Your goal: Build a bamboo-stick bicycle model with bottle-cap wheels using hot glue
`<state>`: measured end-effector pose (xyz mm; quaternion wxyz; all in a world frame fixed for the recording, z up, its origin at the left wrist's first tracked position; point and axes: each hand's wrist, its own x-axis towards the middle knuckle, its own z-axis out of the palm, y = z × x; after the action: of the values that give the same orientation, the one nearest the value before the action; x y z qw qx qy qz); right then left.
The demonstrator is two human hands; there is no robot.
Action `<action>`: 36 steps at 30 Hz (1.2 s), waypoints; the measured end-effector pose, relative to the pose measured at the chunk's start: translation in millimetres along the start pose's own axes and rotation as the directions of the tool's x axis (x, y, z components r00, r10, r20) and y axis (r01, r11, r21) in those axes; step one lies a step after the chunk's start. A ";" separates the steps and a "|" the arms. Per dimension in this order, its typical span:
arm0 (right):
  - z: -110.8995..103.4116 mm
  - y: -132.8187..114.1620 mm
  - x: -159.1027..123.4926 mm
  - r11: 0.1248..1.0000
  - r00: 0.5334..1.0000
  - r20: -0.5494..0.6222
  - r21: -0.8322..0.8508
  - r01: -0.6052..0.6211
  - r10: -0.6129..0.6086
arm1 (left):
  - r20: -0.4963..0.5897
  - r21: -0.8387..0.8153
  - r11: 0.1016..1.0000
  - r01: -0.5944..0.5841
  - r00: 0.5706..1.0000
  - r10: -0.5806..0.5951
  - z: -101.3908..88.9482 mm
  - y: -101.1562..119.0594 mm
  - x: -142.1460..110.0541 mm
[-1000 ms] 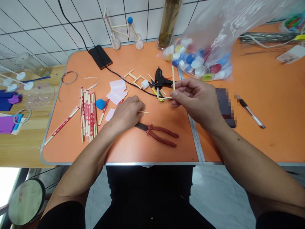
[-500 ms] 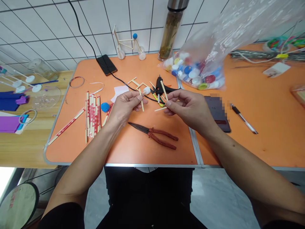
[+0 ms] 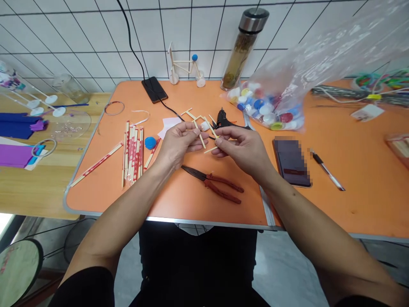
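Between the thumb and fingers of my left hand (image 3: 177,143) is a short pale wooden stick (image 3: 201,137), slanting down to the right. My right hand (image 3: 244,145) pinches stick pieces (image 3: 210,127) that meet at its fingertips, one pointing up and back, another pointing left; whether they are joined I cannot tell. The two hands are close, their sticks nearly touching. Just behind them lie a small stick frame (image 3: 191,113), a white bottle cap (image 3: 205,126) and a black glue gun (image 3: 223,120), partly covered by my right hand. Red-handled pliers (image 3: 220,183) rest in front.
Paper-wrapped chopsticks (image 3: 131,153) and blue caps (image 3: 150,143) lie at left. At the back stand a stick bicycle model (image 3: 183,66) and a tall bottle (image 3: 239,55). A plastic bag of caps (image 3: 265,106), a phone (image 3: 290,166) and a pen (image 3: 327,170) are right. A black cord (image 3: 132,44) crosses the table.
My right hand has moved left, bringing its sticks close to the one in my left hand. The camera view has shifted slightly, so the table appears lower.
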<state>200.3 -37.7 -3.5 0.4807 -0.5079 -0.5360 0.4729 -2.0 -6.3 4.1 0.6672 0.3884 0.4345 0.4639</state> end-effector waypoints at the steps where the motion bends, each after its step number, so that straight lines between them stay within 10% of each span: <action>1: 0.1 1.2 -0.2 1.000 1.000 -0.006 0.002 0.002 -0.002 | 0.001 0.006 1.000 0.003 1.000 -0.003 0.3 -0.4 0.2; 36: 2.0 9.1 2.1 1.000 1.000 -0.002 0.011 -0.005 0.005 | 0.022 0.087 0.994 -0.066 0.998 0.064 1.1 -5.5 -0.2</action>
<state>199.1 -35.3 -12.7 0.4829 -0.5072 -0.5317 0.4762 0.5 -8.0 -0.6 0.6385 0.4355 0.4350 0.4620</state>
